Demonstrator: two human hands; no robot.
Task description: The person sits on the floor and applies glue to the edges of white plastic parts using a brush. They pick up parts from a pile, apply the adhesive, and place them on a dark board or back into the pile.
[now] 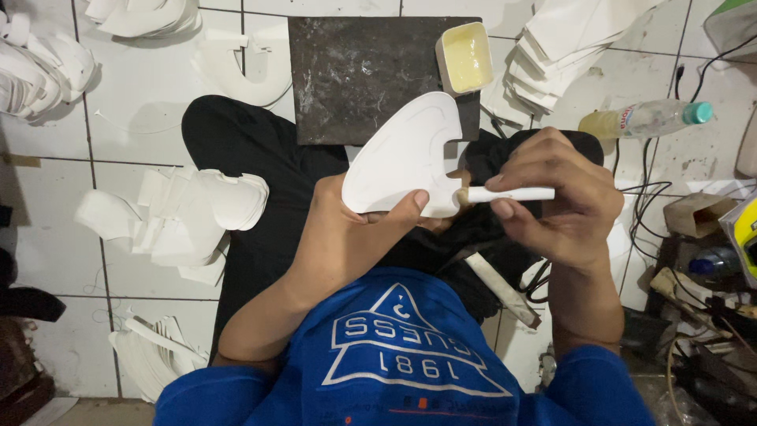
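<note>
My left hand (347,229) pinches the flat white curved cut-out piece (406,154) by its lower edge, steadying it. My right hand (556,193) grips a thin white brush handle (512,193) against its edge; beyond both sits a cream glue tub (465,57).

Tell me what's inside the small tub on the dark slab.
The cream tub sits at the slab's top right corner, holding a pale yellowish glossy paste, likely glue. How deep it goes can't be seen.
</note>
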